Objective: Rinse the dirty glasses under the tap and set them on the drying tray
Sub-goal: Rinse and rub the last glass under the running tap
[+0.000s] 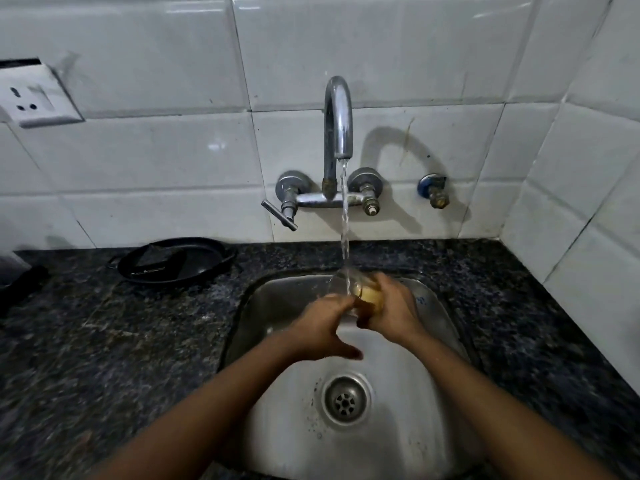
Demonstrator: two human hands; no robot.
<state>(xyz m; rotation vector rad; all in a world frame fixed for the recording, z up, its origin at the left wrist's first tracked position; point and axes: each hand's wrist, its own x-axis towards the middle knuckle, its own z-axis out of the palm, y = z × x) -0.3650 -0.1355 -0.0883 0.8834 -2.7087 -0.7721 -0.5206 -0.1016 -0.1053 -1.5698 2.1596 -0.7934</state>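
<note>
A clear glass is held over the steel sink, its mouth tilted up under the stream of water running from the chrome tap. My left hand grips the glass from the left, thumb spread toward me. My right hand wraps the glass from the right, with something pale yellow pressed against it; I cannot tell what it is. The lower part of the glass is hidden by my fingers.
A black round tray lies on the dark granite counter left of the sink. The drain sits in the sink's near half. A tap lever sticks out left. A wall socket is at far left.
</note>
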